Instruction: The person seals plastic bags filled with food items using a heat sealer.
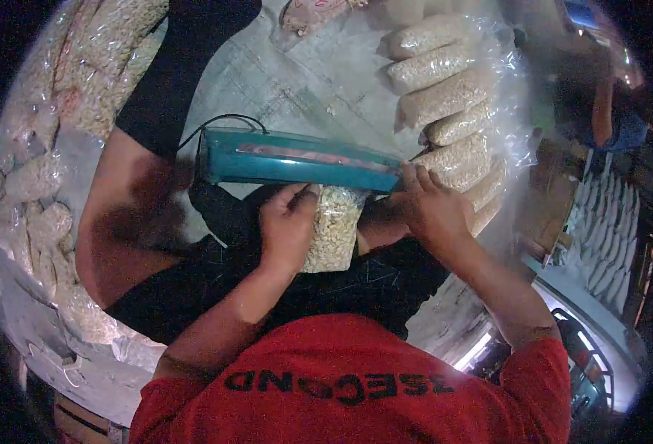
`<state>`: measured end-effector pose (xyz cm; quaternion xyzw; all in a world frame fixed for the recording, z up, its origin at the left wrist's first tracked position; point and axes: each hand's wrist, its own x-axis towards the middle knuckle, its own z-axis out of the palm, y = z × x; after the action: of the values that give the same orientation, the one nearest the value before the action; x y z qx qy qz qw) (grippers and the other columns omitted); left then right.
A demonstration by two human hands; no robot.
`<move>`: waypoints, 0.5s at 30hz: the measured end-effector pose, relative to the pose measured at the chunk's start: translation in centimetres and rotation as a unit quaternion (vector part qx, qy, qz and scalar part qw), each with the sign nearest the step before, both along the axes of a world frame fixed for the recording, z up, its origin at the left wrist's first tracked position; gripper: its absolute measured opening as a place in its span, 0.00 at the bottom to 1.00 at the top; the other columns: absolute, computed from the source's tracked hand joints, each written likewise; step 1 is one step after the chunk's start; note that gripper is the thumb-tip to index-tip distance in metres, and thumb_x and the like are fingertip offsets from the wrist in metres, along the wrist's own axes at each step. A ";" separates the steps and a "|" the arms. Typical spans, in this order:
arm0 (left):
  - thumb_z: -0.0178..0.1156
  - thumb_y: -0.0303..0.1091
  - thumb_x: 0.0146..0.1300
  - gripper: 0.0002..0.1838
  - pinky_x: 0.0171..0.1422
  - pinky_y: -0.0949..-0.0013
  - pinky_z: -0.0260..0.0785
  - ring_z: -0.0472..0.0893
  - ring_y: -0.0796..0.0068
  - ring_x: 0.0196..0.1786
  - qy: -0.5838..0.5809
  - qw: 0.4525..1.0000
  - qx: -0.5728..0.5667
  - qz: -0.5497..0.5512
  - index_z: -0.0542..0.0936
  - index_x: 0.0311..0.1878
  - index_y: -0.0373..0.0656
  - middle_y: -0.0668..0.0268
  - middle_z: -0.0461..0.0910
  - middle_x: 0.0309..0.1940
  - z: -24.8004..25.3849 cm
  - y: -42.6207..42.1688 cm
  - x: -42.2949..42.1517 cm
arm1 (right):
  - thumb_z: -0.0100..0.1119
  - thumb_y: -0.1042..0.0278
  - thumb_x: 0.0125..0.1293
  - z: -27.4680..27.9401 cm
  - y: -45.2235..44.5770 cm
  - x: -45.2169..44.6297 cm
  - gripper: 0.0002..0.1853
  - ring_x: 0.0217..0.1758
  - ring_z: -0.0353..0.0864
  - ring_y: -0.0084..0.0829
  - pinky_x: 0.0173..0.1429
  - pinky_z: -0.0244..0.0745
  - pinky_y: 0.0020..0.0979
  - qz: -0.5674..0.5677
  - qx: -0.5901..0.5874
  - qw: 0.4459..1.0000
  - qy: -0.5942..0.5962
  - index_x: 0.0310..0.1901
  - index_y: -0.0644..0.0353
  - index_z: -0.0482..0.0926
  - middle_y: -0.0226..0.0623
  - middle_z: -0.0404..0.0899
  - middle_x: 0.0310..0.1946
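Observation:
A teal sealing device (304,163) with a dark cable lies across my lap. Against its near edge stands a clear plastic bag (332,233) filled with pale pieces, its top end at the device. My left hand (289,222) is closed on the bag's left upper side, thumb and fingers pinched near the device. My right hand (434,203) rests at the device's right end, fingertips on its edge; its palm is hidden, and the fingers are bent over the end.
Filled clear bags (445,96) lie in a row at the right on the pale sheet (304,81). More filled bags (45,185) are heaped at the left. Another bag (312,15) lies at the top. A person's arm (602,111) shows at the upper right.

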<state>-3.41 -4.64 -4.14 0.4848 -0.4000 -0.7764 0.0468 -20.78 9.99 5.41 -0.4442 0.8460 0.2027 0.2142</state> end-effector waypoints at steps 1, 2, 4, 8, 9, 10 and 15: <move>0.61 0.31 0.70 0.12 0.52 0.71 0.73 0.80 0.80 0.43 -0.004 1.000 0.012 0.003 0.86 0.49 0.33 0.65 0.87 0.40 0.4 -0.2 -0.1 | 0.61 0.60 0.68 -0.3 0.3 -0.1 0.31 0.61 0.80 0.59 0.58 0.81 0.48 0.015 -0.002 1.000 0.002 0.68 0.66 0.67 0.59 0.76 0.62; 0.61 0.31 0.70 0.12 0.52 0.71 0.73 0.80 0.80 0.43 -0.005 1.000 0.014 0.002 0.86 0.49 0.33 0.65 0.87 0.40 0.1 -0.1 -0.1 | 0.60 0.60 0.68 -0.5 0.5 -0.3 0.31 0.61 0.80 0.60 0.57 0.81 0.49 0.031 -0.005 1.000 0.004 0.69 0.66 0.67 0.59 0.76 0.62; 0.61 0.32 0.71 0.13 0.53 0.72 0.72 0.79 0.80 0.43 -0.012 1.000 0.011 -0.010 0.85 0.51 0.33 0.66 0.86 0.42 -0.6 0.1 0.2 | 0.60 0.60 0.69 -0.5 0.2 -0.3 0.31 0.62 0.80 0.60 0.56 0.81 0.48 0.027 0.001 1.000 0.000 0.69 0.66 0.67 0.59 0.76 0.62; 0.61 0.32 0.71 0.13 0.52 0.73 0.71 0.79 0.80 0.43 0.024 0.999 0.024 0.020 0.85 0.51 0.33 0.67 0.86 0.42 -0.3 0.2 0.1 | 0.56 0.53 0.72 0.0 -0.5 -0.3 0.32 0.65 0.77 0.60 0.56 0.83 0.47 0.009 0.029 0.999 -0.023 0.69 0.67 0.67 0.59 0.76 0.60; 0.61 0.32 0.71 0.13 0.52 0.73 0.71 0.78 0.80 0.43 0.020 0.999 0.023 0.017 0.85 0.51 0.33 0.68 0.86 0.42 -0.3 0.2 0.0 | 0.56 0.53 0.72 -0.1 -0.3 -0.2 0.32 0.65 0.77 0.60 0.56 0.83 0.47 0.009 0.025 0.999 -0.020 0.69 0.67 0.67 0.59 0.76 0.60; 0.61 0.32 0.71 0.13 0.52 0.73 0.71 0.78 0.80 0.42 0.016 1.000 0.021 0.014 0.85 0.51 0.33 0.68 0.85 0.41 -0.1 0.1 0.0 | 0.56 0.53 0.72 -0.3 0.0 0.0 0.32 0.64 0.77 0.60 0.56 0.83 0.47 0.014 0.018 1.000 -0.007 0.69 0.67 0.66 0.60 0.76 0.60; 0.62 0.32 0.70 0.12 0.49 0.72 0.71 0.78 0.79 0.40 0.027 0.999 0.010 0.027 0.85 0.49 0.33 0.67 0.85 0.39 0.4 0.1 -0.1 | 0.54 0.54 0.73 -0.1 0.3 0.2 0.32 0.64 0.77 0.60 0.56 0.82 0.48 -0.018 0.014 1.000 -0.021 0.71 0.68 0.65 0.61 0.74 0.61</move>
<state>-3.55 -4.57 -3.70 0.4748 -0.3775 -0.7916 0.0733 -20.58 10.30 5.33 -0.4303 0.8460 0.2013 0.2421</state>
